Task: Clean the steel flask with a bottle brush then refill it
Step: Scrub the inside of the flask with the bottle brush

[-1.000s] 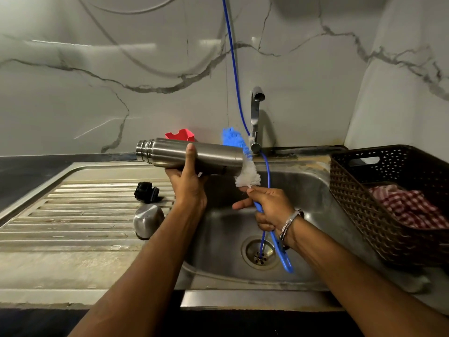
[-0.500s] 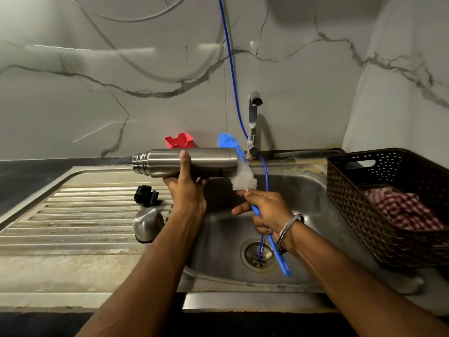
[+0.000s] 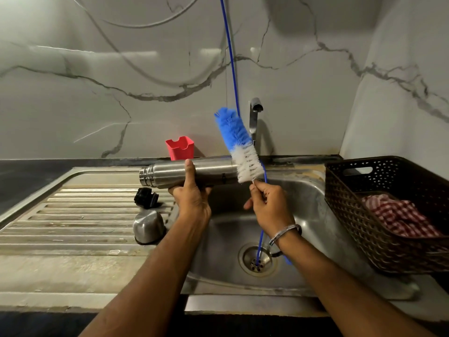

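Left hand [image 3: 194, 203]: fingers curled under the steel flask [image 3: 189, 172], thumb over its top, holding it level above the sink [image 3: 315, 215] edge
Right hand [image 3: 272, 207]: fingers closed together, pinching the handle just under the bristles
Bottle brush [image 3: 239, 142]: tilted, white bristles against the flask's right end
Drainboard [image 3: 73, 215]: black stopper [image 3: 146, 197] and steel cap [image 3: 148, 226] lie here

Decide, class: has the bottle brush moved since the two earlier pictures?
Yes. The bottle brush has risen and swung clear: its blue tip now stands beside the tap, above the steel flask, where earlier it lay mostly behind the flask's base.
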